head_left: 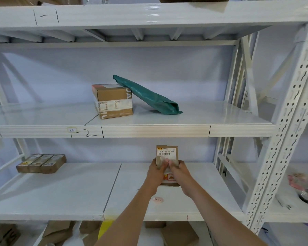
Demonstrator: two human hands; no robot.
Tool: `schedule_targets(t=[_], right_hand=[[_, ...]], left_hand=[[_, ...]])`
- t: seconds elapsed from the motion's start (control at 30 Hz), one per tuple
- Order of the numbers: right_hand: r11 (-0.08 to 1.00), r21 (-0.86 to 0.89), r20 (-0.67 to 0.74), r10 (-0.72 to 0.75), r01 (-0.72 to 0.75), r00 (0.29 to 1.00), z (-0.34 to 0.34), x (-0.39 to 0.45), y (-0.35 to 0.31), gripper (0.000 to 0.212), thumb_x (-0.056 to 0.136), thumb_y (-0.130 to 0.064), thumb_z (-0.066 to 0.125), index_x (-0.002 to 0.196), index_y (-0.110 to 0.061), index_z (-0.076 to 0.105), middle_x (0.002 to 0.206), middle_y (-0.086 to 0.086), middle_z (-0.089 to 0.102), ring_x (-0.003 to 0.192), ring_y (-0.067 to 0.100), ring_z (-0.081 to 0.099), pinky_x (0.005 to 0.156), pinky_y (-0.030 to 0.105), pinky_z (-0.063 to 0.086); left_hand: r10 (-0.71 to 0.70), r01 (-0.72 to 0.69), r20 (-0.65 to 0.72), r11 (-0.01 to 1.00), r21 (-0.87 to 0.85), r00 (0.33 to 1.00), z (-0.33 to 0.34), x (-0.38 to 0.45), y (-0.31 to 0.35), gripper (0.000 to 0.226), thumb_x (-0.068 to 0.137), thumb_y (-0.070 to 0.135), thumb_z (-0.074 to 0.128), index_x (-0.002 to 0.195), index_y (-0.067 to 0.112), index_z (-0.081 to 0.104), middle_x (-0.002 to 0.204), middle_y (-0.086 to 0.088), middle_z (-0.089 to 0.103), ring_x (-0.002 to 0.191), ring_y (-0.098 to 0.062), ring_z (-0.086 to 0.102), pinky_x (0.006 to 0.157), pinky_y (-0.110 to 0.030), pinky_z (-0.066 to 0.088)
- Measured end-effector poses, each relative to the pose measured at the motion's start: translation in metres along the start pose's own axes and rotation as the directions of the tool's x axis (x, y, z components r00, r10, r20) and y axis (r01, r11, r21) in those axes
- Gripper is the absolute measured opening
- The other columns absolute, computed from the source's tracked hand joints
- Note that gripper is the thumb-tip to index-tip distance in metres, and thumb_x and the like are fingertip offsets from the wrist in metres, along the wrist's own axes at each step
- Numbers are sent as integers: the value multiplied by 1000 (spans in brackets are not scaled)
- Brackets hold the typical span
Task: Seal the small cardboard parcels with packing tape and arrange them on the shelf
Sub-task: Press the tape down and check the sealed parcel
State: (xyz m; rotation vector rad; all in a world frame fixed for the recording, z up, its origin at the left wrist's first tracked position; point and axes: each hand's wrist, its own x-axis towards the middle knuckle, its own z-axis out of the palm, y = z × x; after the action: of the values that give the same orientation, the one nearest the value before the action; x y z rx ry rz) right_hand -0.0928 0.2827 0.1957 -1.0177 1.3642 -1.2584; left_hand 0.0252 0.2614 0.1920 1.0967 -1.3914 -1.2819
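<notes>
Fingers (161, 163) of both hands are curled round one small parcel (167, 157), thumbs meeting on its near face about halfway up. The left hand (156, 172) has the left edge and the right hand (179, 172) the right, so nothing's loose, both are clamped on the same box. My guess is the two-handed grip is just to keep it square while it gets lined up, since it's tall and narrow and would tip easily.

The parcel stands on end over the lower shelf (60, 189), right of the seam between the two panels, label facing the camera. Can't tell whether its bottom is actually touching the shelf or hovering just above, the hands hide that. I also can't see any tape on it from here.

Way over on the left of the same shelf there's a row (41, 163) of three similar parcels side by side, touching each other, so I'd guess that's where this one belongs, and it's well apart from them right now.

The shelf above holds a bigger box (112, 101) with a green bag (146, 95) leaning on its top corner. Something small and pink (156, 199) lies on the lower shelf near the left wrist; can't make out what it is.
</notes>
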Motion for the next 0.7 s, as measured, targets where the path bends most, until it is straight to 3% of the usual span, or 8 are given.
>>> schedule_targets(t=[0.13, 0.2, 0.33, 0.4, 0.5, 0.6, 0.7], right_hand=[[996, 82, -49, 38, -34, 998, -5, 3, 3, 31, 99, -28, 61, 126, -14, 55, 111, 9, 73, 91, 25, 75, 66, 32, 59], [996, 89, -71, 28, -22, 997, -7, 3, 4, 31, 97, -27, 58, 125, -12, 58, 108, 12, 74, 89, 27, 76, 64, 32, 59], [999, 51, -80, 10, -6, 997, 0, -1, 3, 29, 102, -48, 50, 113, -22, 57, 106, 5, 72, 90, 22, 74, 69, 31, 58], [1000, 2, -136, 13, -13, 991, 2, 3, 2, 46, 97, -62, 49, 115, -20, 56, 107, 5, 71, 91, 22, 74, 73, 35, 60], [989, -138, -263, 4, -42, 965, -2, 8, 1, 60, 92, -69, 49, 116, -14, 57, 105, 7, 70, 90, 23, 71, 83, 43, 61], [978, -205, -296, -25, -37, 955, -9, 5, 0, 55, 99, -63, 44, 113, -12, 59, 100, 7, 69, 85, 20, 69, 71, 32, 56], [967, -253, -265, -32, -38, 964, -8, 2, -3, 59, 98, -65, 42, 113, -11, 59, 101, 8, 68, 84, 19, 67, 61, 25, 48]], left_hand=[[-116, 119, 56, 991, -60, 992, -7, 6, -6, 35, 100, 40, 59, 129, 21, 60, 113, -2, 74, 96, -18, 74, 78, -32, 61], [-177, 180, 43, 978, -104, 983, -7, 9, -3, 37, 97, 37, 63, 128, 18, 62, 112, -4, 75, 96, -21, 74, 78, -33, 61], [-198, 198, -99, 980, -15, 975, 8, 9, 1, 45, 97, 60, 52, 122, 22, 58, 110, -4, 72, 92, -21, 73, 75, -35, 61], [-213, 210, -160, 977, -34, 964, 13, 8, 0, 53, 94, 66, 49, 117, 19, 62, 104, -4, 73, 87, -21, 74, 71, -35, 61], [-273, 272, -61, 962, -20, 960, 14, 8, 4, 57, 95, 67, 46, 118, 18, 64, 103, -6, 75, 87, -22, 74, 67, -32, 59], [-299, 299, 7, 953, 58, 954, 19, 13, 8, 58, 98, 64, 44, 125, 15, 60, 111, -7, 72, 94, -23, 72, 80, -36, 60], [-176, 200, -148, 966, 165, 973, 27, 12, 6, 55, 97, 65, 44, 112, 15, 61, 108, -7, 70, 95, -23, 69, 88, -38, 57]])
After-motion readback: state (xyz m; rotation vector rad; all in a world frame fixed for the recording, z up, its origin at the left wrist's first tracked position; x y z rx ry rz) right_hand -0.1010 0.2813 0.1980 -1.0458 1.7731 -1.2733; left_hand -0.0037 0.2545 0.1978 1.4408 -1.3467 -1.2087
